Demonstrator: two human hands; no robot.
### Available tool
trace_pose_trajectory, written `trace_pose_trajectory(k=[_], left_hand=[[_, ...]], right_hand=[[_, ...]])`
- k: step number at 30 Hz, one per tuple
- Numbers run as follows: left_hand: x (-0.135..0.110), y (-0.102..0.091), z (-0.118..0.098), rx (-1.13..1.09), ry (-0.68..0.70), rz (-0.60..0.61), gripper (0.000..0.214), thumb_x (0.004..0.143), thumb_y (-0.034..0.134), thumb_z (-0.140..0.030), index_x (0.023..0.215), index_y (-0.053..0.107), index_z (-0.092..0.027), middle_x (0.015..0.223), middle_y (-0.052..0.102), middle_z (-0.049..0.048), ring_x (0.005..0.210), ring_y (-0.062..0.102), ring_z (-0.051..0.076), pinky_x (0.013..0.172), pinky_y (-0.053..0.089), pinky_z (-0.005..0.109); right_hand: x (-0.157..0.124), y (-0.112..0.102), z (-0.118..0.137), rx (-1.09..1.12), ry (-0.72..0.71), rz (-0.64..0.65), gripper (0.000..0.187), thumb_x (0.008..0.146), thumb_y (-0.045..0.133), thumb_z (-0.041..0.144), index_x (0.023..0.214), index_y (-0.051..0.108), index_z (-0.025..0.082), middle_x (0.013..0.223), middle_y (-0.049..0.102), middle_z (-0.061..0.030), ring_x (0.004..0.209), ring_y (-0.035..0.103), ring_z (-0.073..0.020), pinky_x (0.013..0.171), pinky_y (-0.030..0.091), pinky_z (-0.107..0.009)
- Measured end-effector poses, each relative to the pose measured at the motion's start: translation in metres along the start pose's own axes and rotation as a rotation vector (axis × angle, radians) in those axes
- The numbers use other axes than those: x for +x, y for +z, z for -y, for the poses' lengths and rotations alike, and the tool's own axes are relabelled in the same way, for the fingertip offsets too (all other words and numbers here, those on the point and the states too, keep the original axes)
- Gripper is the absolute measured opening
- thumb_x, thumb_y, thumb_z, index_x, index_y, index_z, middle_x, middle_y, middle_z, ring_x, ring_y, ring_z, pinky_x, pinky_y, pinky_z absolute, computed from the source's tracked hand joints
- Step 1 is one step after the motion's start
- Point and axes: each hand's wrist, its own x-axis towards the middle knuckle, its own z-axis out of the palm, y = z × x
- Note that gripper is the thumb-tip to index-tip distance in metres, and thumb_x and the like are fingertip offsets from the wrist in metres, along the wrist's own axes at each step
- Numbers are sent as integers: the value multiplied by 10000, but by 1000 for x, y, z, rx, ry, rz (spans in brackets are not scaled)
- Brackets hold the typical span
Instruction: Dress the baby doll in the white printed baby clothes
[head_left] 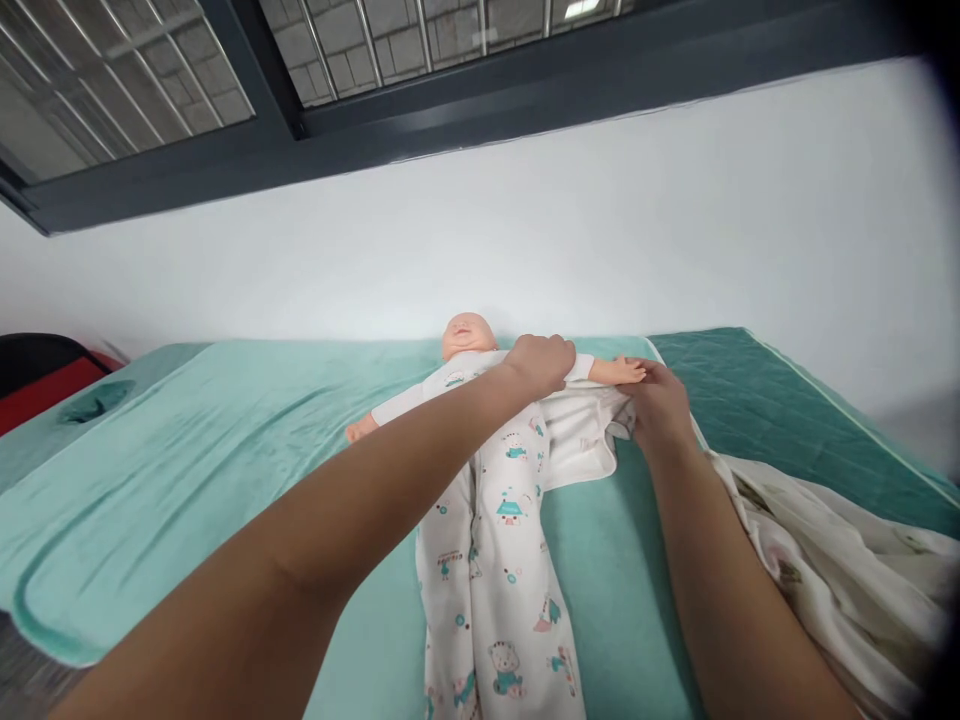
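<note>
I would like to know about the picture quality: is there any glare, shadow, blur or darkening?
Head view: a small bright patch shows in the window; a soft shadow lies on the green blanket beside the right forearm; the floor at lower left looks blurred; blurred darkness covers the right corners; the printed clothing looks fairly sharp.

There's a clothed doll (514, 480) lying face-up on the green blanket (202, 440); the person's left hand (541, 365) grips its sleeve (582, 369), the right hand (664, 408) touches its small hand (627, 370).
</note>
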Motion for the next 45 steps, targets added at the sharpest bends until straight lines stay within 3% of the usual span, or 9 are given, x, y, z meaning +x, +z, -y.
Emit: trace_pose_trajectory(k=[5, 9, 12, 14, 18, 20, 26, 38, 45], left_hand=[[17, 13, -24, -73, 4, 43, 407, 868, 632, -309, 1207, 588, -89, 1166, 656, 185, 1042, 666, 309, 809, 507, 401], [13, 14, -26, -102, 20, 74, 359, 862, 611, -250, 1190, 609, -104, 1191, 649, 186, 1074, 646, 319, 860, 505, 442], [-23, 12, -7, -169, 12, 0, 350, 894, 539, -250, 1220, 597, -136, 1227, 643, 160, 1149, 605, 317, 916, 492, 456], [-63, 19, 12, -410, -42, -233, 407, 908, 540, -297, 1303, 553, -198, 1288, 636, 113, 1203, 583, 283, 999, 464, 432], [-138, 61, 45, -1013, -514, -666, 352, 936, 516, -383, 1264, 583, -270, 1366, 605, 47, 1279, 538, 232, 1092, 412, 381], [-155, 86, 54, -1205, -647, -715, 340, 935, 516, -418, 1224, 605, -261, 1331, 627, 47, 1240, 561, 232, 1080, 419, 386], [-152, 113, 62, -1324, -525, -733, 273, 893, 597, -432, 1086, 647, -245, 1321, 588, 50, 1271, 520, 226, 1109, 367, 371], [-159, 92, 51, -1092, -451, -640, 236, 808, 716, -359, 768, 538, -210, 1372, 511, 44, 1184, 521, 250, 949, 429, 380], [-159, 102, 45, -841, -364, -810, 276, 821, 643, -237, 668, 414, -224, 743, 501, -1, 782, 481, 179, 695, 394, 317]], right_hand=[[-24, 8, 31, -95, -329, -280, 543, 602, 417, 62, 1099, 584, 202, 1376, 571, -83, 1283, 531, -230, 1086, 396, -491], [-52, 29, 48, -332, -639, -45, 565, 660, 382, 18, 1134, 603, 230, 1424, 545, -69, 1373, 451, -228, 1147, 332, -519], [-68, 47, 44, -295, -496, 204, 546, 779, 424, 80, 1285, 548, 242, 1446, 529, -73, 1360, 465, -221, 1150, 352, -501], [-76, 57, 40, -285, -400, 330, 476, 874, 468, 187, 1345, 514, 241, 1472, 507, -82, 1389, 435, -223, 1174, 327, -493], [-91, 69, 43, -361, -337, 558, 380, 945, 520, 428, 1276, 575, 249, 1542, 448, -64, 1509, 229, -234, 1234, 185, -502], [-94, 72, 48, -380, -277, 639, 393, 944, 522, 486, 1263, 584, 265, 1553, 438, -48, 1522, 193, -231, 1239, 143, -519], [-90, 69, 52, -364, -145, 685, 315, 876, 621, 497, 1118, 604, 297, 1561, 420, -13, 1510, 226, -236, 1235, 142, -519], [-95, 69, 68, -424, -223, 779, 425, 787, 743, 442, 1150, 568, 305, 1568, 386, -29, 1474, 290, -270, 1216, 146, -509], [-101, 67, 68, -413, -402, 806, 317, 791, 743, 486, 837, 530, 255, 1539, 371, -21, 1438, 275, -296, 1172, 226, -499]])
